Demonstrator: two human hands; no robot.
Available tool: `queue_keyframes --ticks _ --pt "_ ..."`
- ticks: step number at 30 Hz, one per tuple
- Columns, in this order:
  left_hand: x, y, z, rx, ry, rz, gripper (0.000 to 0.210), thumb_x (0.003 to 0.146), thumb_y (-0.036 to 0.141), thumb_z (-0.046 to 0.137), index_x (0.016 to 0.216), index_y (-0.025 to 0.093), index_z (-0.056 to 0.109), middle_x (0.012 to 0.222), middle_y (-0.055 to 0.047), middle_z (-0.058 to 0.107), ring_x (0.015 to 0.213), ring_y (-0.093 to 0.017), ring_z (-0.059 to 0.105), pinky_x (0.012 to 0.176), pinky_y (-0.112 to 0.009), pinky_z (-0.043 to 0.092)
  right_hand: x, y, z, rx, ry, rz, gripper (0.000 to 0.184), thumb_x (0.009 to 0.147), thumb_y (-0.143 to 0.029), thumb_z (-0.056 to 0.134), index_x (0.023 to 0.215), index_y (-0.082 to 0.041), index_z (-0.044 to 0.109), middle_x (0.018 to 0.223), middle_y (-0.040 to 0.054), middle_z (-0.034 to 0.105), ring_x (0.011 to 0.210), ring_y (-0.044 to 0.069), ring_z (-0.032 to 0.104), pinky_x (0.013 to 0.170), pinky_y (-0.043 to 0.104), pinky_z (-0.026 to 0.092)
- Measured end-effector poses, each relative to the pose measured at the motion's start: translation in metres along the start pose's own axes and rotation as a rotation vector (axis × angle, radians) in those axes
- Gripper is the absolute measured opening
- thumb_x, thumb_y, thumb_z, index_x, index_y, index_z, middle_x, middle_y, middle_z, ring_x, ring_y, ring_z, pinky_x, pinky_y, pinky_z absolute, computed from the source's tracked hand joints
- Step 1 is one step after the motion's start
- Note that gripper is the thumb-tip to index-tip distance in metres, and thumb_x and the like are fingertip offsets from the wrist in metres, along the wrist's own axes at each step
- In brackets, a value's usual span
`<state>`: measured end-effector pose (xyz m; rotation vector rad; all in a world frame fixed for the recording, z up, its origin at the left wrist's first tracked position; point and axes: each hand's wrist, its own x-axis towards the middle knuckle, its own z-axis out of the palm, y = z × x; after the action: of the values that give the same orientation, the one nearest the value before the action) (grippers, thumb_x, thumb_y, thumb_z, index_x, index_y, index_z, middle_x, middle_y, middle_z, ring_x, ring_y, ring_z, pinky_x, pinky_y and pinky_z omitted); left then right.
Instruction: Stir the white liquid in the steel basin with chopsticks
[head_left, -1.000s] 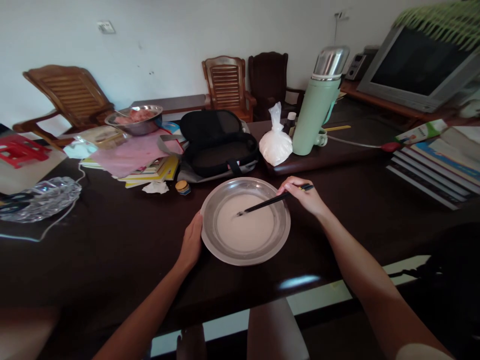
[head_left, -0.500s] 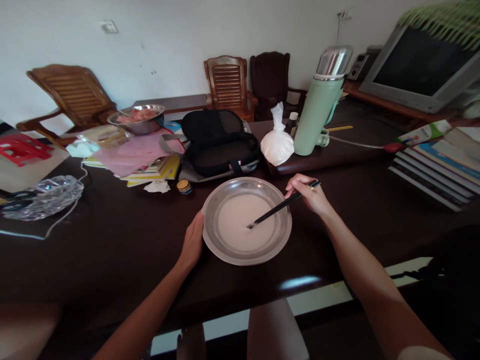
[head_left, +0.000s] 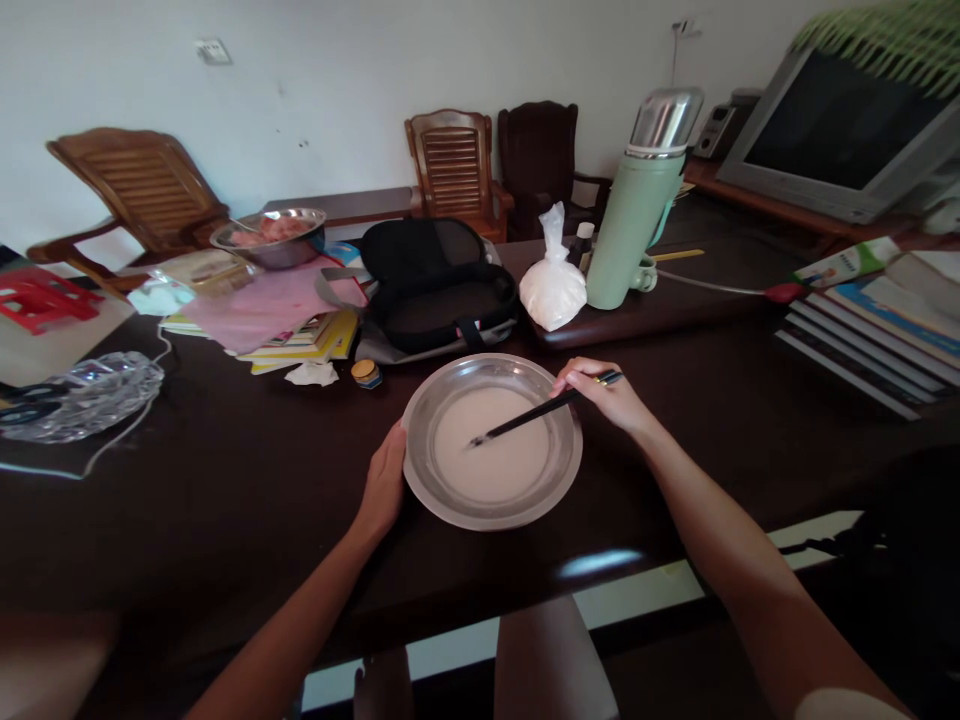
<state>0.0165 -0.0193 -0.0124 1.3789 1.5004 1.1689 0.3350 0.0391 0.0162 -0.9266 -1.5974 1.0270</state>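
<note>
A round, shallow metal basin [head_left: 491, 519] stands on the dark table, holding a milky white liquid [head_left: 491, 470]. My left hand [head_left: 384, 482] steadies it from the left, fingers pressed along the outer wall and partly hidden by the rim. In my right hand [head_left: 606, 396], above the right part of the rim, is a pair of black chopsticks [head_left: 534, 412], closed fingers around their upper end. Their tips slant down to the left into the liquid, and white residue clings near them.
Beyond the basin lie an open black bag [head_left: 442, 290], a knotted plastic bag of white powder [head_left: 553, 290] and a tall green thermos [head_left: 634, 230]. A small jar [head_left: 366, 374] sits close by. Further left is a bowl of raw meat [head_left: 289, 250]; books [head_left: 862, 345] are stacked at right.
My right hand has shifted left and slightly down, and the chopstick tips have swept leftward and a little away from me through the liquid. The basin and my left hand stay put.
</note>
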Motion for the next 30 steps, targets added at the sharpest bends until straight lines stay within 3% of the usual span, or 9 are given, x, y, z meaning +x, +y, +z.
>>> queue_keyframes --ticks 4,9,14,19,23,25,26,27,30 --pt "0.000 -0.001 0.000 0.001 -0.008 0.006 0.062 0.094 0.057 0.038 0.132 0.011 0.059 0.139 -0.012 0.058 0.131 -0.028 0.048 0.113 -0.040 0.031 0.000 0.002 -0.003 0.048 0.116 0.000 0.034 0.084 -0.052 0.065 0.074 -0.020 0.070 0.063 0.0009 0.071 0.061 0.017 0.069 0.064 0.030 0.054" --pt "0.001 0.000 0.000 0.023 0.010 -0.003 0.062 0.094 0.056 0.038 0.130 0.010 0.059 0.139 -0.012 0.058 0.132 -0.027 0.047 0.114 -0.039 0.030 0.000 0.000 -0.001 0.024 -0.024 0.002 0.035 0.084 -0.053 0.065 0.075 -0.019 0.073 0.070 0.0033 0.073 0.067 0.018 0.070 0.066 0.029 0.054" --pt "0.001 -0.002 -0.001 0.000 -0.005 0.004 0.060 0.094 0.056 0.038 0.130 0.013 0.059 0.138 -0.010 0.059 0.131 -0.028 0.048 0.113 -0.040 0.031 0.000 0.001 -0.003 0.019 0.101 -0.025 0.033 0.086 -0.049 0.065 0.072 -0.020 0.071 0.066 0.0014 0.071 0.064 0.016 0.069 0.067 0.028 0.053" --pt "0.000 -0.002 0.001 0.046 0.019 0.010 0.060 0.096 0.055 0.035 0.136 0.015 0.054 0.142 -0.011 0.054 0.134 -0.026 0.044 0.115 -0.040 0.029 0.000 0.002 0.000 0.042 -0.016 0.010 0.035 0.084 -0.053 0.066 0.074 -0.019 0.072 0.069 0.0028 0.072 0.066 0.018 0.070 0.066 0.030 0.054" --pt "-0.024 0.007 -0.004 0.079 0.194 0.153 0.057 0.097 0.051 0.039 0.143 0.017 0.042 0.145 -0.014 0.045 0.128 -0.025 0.048 0.109 -0.042 0.036 0.002 0.004 -0.002 -0.004 0.087 -0.020 0.036 0.084 -0.053 0.064 0.073 -0.020 0.071 0.069 0.0023 0.072 0.068 0.018 0.070 0.070 0.030 0.053" --pt "-0.053 0.007 -0.015 0.135 0.248 0.263 0.051 0.094 0.051 0.044 0.134 0.019 0.049 0.131 -0.014 0.052 0.116 -0.027 0.055 0.099 -0.042 0.045 0.002 0.004 -0.003 0.043 0.139 0.000 0.036 0.084 -0.054 0.065 0.072 -0.020 0.069 0.062 0.0008 0.069 0.061 0.017 0.068 0.065 0.030 0.053" --pt "-0.071 0.003 -0.022 0.202 0.216 0.279 0.044 0.093 0.050 0.047 0.124 0.021 0.057 0.118 -0.012 0.058 0.107 -0.027 0.057 0.094 -0.042 0.047 0.002 0.004 -0.003 0.065 0.131 0.016 0.037 0.083 -0.055 0.065 0.072 -0.020 0.069 0.061 0.0006 0.069 0.058 0.017 0.068 0.063 0.030 0.053" --pt "-0.090 -0.003 -0.029 0.253 0.074 0.255 0.038 0.092 0.051 0.046 0.111 0.024 0.064 0.104 -0.011 0.062 0.097 -0.027 0.059 0.089 -0.041 0.050 0.002 0.003 -0.002 0.077 0.100 0.033 0.037 0.083 -0.055 0.065 0.072 -0.020 0.068 0.061 0.0010 0.069 0.058 0.018 0.068 0.063 0.030 0.053" --pt "-0.145 -0.040 -0.046 0.449 -0.657 -0.007 0.032 0.084 0.055 0.053 0.098 0.034 0.073 0.087 -0.009 0.068 0.081 -0.028 0.063 0.078 -0.041 0.053 0.000 -0.002 0.002 0.071 -0.011 0.042 0.038 0.081 -0.056 0.066 0.073 -0.019 0.070 0.067 0.0029 0.072 0.064 0.018 0.069 0.065 0.031 0.054"
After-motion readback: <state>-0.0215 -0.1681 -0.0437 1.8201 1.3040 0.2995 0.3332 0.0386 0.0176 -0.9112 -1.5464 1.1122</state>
